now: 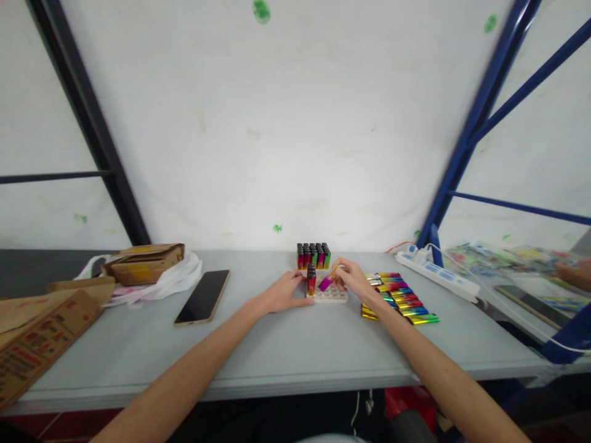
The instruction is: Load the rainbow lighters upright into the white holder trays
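Observation:
A white tray with round holes (333, 296) sits on the grey table, with a few red and orange lighters (311, 282) upright at its left end. My left hand (287, 291) rests at the tray's left side, thumb and fingers spread around its edge. Above the holes, my right hand (349, 277) pinches a purple and gold lighter (327, 282), tilted. Behind the tray stands a block of upright multicoloured lighters (314, 256) with black tops. Shiny multicoloured lighters (406, 299) lie in rows to the right, partly behind my right forearm.
A phone (203, 296) lies on the left, near a cardboard box (150, 264) on a white plastic bag (178, 280). Further left is an open carton (41, 326). A power strip (436, 274) lies at the back right. Another person's hand (575, 275) shows at the far right.

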Available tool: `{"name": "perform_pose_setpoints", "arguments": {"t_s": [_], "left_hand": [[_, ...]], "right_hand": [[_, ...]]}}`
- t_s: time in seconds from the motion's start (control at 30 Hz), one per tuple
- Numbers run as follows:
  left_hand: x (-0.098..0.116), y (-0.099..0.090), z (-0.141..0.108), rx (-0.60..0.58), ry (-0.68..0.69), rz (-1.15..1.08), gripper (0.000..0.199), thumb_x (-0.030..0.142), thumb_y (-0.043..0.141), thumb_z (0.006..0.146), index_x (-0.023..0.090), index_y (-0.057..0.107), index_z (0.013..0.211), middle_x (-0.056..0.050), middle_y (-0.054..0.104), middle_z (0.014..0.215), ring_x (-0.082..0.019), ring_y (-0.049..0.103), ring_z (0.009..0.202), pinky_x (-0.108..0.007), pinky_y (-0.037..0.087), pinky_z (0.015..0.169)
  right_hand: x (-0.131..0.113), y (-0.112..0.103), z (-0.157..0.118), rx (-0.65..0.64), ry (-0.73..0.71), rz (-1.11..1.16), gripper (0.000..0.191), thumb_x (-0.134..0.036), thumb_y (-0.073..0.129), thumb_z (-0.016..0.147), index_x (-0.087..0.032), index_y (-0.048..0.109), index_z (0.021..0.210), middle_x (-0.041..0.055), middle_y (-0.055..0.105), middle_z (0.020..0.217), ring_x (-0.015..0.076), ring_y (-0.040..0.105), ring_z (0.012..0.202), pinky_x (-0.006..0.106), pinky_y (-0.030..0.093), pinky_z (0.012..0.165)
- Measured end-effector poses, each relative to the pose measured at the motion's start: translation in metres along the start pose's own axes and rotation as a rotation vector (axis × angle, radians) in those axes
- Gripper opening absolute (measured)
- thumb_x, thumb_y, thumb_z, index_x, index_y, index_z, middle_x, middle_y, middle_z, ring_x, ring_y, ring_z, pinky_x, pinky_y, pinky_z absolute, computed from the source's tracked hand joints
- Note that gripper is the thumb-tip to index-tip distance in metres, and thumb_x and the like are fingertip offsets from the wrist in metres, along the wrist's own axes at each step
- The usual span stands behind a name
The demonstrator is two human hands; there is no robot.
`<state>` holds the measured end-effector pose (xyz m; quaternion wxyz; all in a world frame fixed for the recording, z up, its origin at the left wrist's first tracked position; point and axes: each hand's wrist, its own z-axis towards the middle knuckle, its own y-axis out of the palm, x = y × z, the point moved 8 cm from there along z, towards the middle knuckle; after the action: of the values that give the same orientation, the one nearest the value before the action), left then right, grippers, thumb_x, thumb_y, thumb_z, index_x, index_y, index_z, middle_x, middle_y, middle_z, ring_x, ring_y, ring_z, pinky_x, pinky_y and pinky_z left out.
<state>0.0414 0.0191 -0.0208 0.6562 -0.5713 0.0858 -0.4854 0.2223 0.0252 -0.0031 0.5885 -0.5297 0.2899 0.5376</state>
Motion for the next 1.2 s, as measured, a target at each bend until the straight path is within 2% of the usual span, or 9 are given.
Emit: {"name": "perform_pose_setpoints", "arguments": {"t_s": [0.1, 0.23, 0.4, 0.57, 0.67, 0.77, 0.9, 1.07, 1.2], "left_hand": [[0.000, 0.000, 0.000, 0.005, 0.003, 0.004, 0.064, 0.059, 0.075, 0.083, 0.021, 0.062, 0.133, -0.012, 0.061, 0.137, -0.034, 0.056, 0.127, -0.046, 0.044, 0.112], [0.001, 0.000, 0.000, -0.002, 0.015, 0.013, 0.063, 0.058, 0.075, 0.084, 0.022, 0.061, 0.134, -0.011, 0.060, 0.139, -0.034, 0.055, 0.129, -0.046, 0.043, 0.112], [0.001, 0.000, -0.001, -0.004, 0.009, 0.004, 0.061, 0.056, 0.074, 0.085, 0.022, 0.061, 0.134, -0.011, 0.060, 0.141, -0.034, 0.055, 0.129, -0.046, 0.043, 0.113], [0.000, 0.000, -0.001, 0.010, 0.010, -0.009, 0.061, 0.057, 0.076, 0.083, 0.023, 0.062, 0.132, -0.011, 0.061, 0.140, -0.034, 0.056, 0.128, -0.046, 0.044, 0.112], [-0.001, 0.000, -0.001, 0.012, 0.006, -0.010, 0.060, 0.058, 0.075, 0.083, 0.023, 0.062, 0.131, -0.011, 0.061, 0.139, -0.034, 0.057, 0.127, -0.045, 0.044, 0.112], [-0.002, 0.001, -0.001, 0.000, 0.004, 0.005, 0.060, 0.058, 0.074, 0.084, 0.021, 0.062, 0.130, -0.012, 0.061, 0.138, -0.034, 0.057, 0.126, -0.045, 0.044, 0.112], [-0.003, 0.003, -0.001, -0.015, 0.014, 0.038, 0.062, 0.060, 0.071, 0.087, 0.020, 0.060, 0.133, -0.012, 0.061, 0.137, -0.033, 0.056, 0.127, -0.044, 0.043, 0.112], [0.000, 0.002, -0.002, -0.023, 0.034, 0.044, 0.064, 0.061, 0.071, 0.088, 0.019, 0.059, 0.135, -0.013, 0.059, 0.140, -0.033, 0.054, 0.128, -0.044, 0.043, 0.112], [0.000, 0.002, -0.002, -0.025, 0.024, 0.042, 0.063, 0.061, 0.070, 0.088, 0.019, 0.060, 0.134, -0.012, 0.062, 0.136, -0.032, 0.056, 0.126, -0.044, 0.044, 0.111]], "right_hand": [[0.003, -0.002, -0.001, 0.038, -0.029, -0.073, 0.015, -0.033, 0.055, 0.080, -0.022, 0.050, 0.089, -0.0048, 0.062, 0.059, 0.0138, 0.055, 0.048, 0.023, 0.041, 0.048], [-0.005, 0.007, -0.004, -0.036, -0.147, -0.358, 0.021, -0.035, 0.064, 0.083, -0.021, 0.054, 0.095, -0.0042, 0.064, 0.064, 0.0150, 0.058, 0.056, 0.024, 0.042, 0.054], [-0.013, 0.012, -0.007, -0.137, -0.256, -0.505, 0.019, -0.036, 0.069, 0.084, -0.019, 0.062, 0.089, -0.0007, 0.067, 0.073, 0.0152, 0.058, 0.064, 0.024, 0.042, 0.059], [-0.016, 0.017, -0.012, -0.248, -0.333, -0.538, 0.020, -0.024, 0.064, 0.088, -0.019, 0.071, 0.107, 0.0069, 0.075, 0.102, 0.0208, 0.068, 0.092, 0.032, 0.050, 0.086], [-0.015, 0.025, -0.014, -0.324, -0.387, -0.597, 0.022, -0.032, 0.062, 0.095, -0.020, 0.075, 0.108, 0.0092, 0.075, 0.108, 0.0236, 0.067, 0.101, 0.036, 0.048, 0.095], [-0.011, 0.031, -0.015, -0.369, -0.405, -0.632, 0.024, -0.038, 0.060, 0.098, -0.021, 0.075, 0.106, 0.0096, 0.074, 0.107, 0.0244, 0.065, 0.102, 0.037, 0.047, 0.096], [-0.012, 0.025, -0.014, -0.257, -0.359, -0.622, 0.025, -0.037, 0.050, 0.103, -0.018, 0.065, 0.111, 0.0111, 0.071, 0.105, 0.0239, 0.063, 0.097, 0.037, 0.047, 0.090], [-0.016, 0.015, -0.011, -0.094, -0.220, -0.478, 0.027, -0.041, 0.037, 0.107, -0.020, 0.051, 0.117, 0.0031, 0.066, 0.090, 0.0197, 0.061, 0.080, 0.031, 0.045, 0.076], [-0.012, 0.017, -0.006, -0.025, -0.184, -0.393, 0.034, -0.049, 0.038, 0.105, -0.021, 0.057, 0.098, 0.0018, 0.063, 0.088, 0.0186, 0.057, 0.080, 0.029, 0.042, 0.074]]}}
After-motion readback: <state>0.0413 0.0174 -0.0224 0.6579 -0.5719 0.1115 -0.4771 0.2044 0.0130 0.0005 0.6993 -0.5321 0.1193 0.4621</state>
